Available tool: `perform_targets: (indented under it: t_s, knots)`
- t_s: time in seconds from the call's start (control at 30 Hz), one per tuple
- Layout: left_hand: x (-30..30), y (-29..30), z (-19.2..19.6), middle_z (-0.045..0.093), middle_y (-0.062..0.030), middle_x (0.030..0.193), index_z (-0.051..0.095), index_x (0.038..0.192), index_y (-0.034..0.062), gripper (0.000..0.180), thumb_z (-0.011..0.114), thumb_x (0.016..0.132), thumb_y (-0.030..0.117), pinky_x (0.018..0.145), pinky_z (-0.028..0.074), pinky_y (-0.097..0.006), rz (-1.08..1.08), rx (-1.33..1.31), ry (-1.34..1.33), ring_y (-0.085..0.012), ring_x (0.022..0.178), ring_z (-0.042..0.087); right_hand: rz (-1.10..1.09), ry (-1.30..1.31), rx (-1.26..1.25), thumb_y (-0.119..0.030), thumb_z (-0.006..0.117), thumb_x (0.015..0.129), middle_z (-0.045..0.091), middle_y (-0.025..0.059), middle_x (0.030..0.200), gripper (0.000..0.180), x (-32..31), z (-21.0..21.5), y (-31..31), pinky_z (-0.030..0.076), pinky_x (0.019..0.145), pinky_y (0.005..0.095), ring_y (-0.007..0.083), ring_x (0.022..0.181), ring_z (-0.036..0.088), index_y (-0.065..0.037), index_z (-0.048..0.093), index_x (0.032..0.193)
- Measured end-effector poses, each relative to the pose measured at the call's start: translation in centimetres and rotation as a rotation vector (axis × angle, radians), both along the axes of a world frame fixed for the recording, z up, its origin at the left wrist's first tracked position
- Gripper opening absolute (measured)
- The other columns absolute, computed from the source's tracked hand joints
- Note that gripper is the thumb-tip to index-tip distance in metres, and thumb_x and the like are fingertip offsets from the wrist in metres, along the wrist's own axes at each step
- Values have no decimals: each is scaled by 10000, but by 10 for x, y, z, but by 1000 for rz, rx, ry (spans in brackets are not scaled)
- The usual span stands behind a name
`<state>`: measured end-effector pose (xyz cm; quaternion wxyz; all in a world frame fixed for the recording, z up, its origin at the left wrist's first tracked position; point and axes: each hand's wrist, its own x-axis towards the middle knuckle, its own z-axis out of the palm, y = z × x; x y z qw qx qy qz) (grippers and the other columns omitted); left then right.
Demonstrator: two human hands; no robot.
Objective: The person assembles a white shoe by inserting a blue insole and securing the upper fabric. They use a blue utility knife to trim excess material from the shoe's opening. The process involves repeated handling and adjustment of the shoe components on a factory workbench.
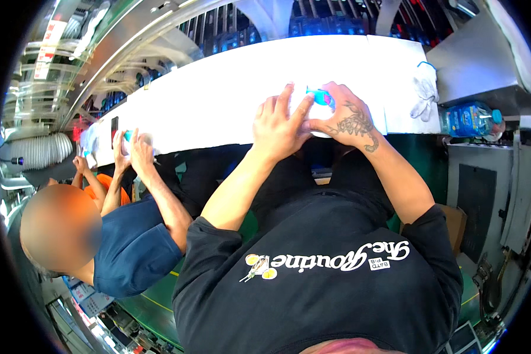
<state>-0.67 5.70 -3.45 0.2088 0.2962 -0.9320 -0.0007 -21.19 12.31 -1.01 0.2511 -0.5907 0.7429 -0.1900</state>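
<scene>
Holding a small blue-and-pink thing (321, 96) between my two hands, I have it over the white-covered table (218, 88), just above the centre of the frame. My right hand (349, 121), tattooed on the back, curls round it from the right, fingers over its far edge and thumb below, pinching it. My left hand (280, 123) comes in from the other side with its fingers partly spread, the index fingertip at the thing's left edge; I cannot tell whether that hand grips it or only steadies it. The thing's lower part is washed out in the glare. At upper right, a white glove (423, 94) lies near the end of the cover, with a blue-labelled bottle (471, 120) just beyond. At left, a co-worker in a navy shirt (138, 253) has both hands (133, 154) at the same table, near a dark flat object (114, 127).
</scene>
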Motion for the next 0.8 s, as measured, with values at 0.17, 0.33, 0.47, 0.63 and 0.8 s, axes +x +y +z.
perform_targets:
  t_s: [0.17, 0.33, 0.47, 0.63, 0.8]
  knots:
    - [5, 4, 10, 434, -188, 1618, 585, 1556, 313, 994, 994, 649, 312, 1038, 505, -542, -33, 66, -144, -407, 1323, 554, -96, -433, -324, -434, 753, 1043, 768, 101, 1130, 355, -44, -10, -5, 618, 829, 324, 238, 968, 760, -103, 809, 1158]
    - [-11, 24, 9, 391, -329, 1590, 605, 1479, 145, 935, 984, 653, 363, 1111, 421, -612, -8, 76, -90, -516, 1385, 485, -223, -1577, -569, -529, 599, 1115, 561, 12, 733, 457, -41, 7, -8, 506, 543, 313, 141, 546, 574, -87, 593, 999]
    - [-23, 32, 3, 397, -343, 1608, 628, 1391, 74, 896, 979, 642, 418, 1098, 405, -658, 20, 12, -12, -559, 1437, 445, -211, -1506, -538, -538, 535, 1140, 514, 13, 718, 462, -17, -19, -8, 456, 498, 335, 150, 503, 523, -107, 559, 976]
    - [-22, 33, -6, 426, -325, 1620, 622, 1370, 80, 899, 980, 632, 448, 1106, 407, -661, 17, -57, 9, -566, 1470, 438, -61, -1634, -493, -529, 561, 1134, 535, 19, 698, 471, -20, -27, -5, 473, 528, 325, 141, 524, 523, -130, 520, 888]
    - [-21, 28, -8, 424, -315, 1630, 647, 1363, 98, 863, 982, 634, 417, 1101, 416, -661, 3, -13, 53, -550, 1484, 436, -271, -1698, -449, -580, 530, 1131, 441, -7, 639, 513, -57, -31, 3, 396, 514, 309, 109, 482, 400, -171, 473, 827]
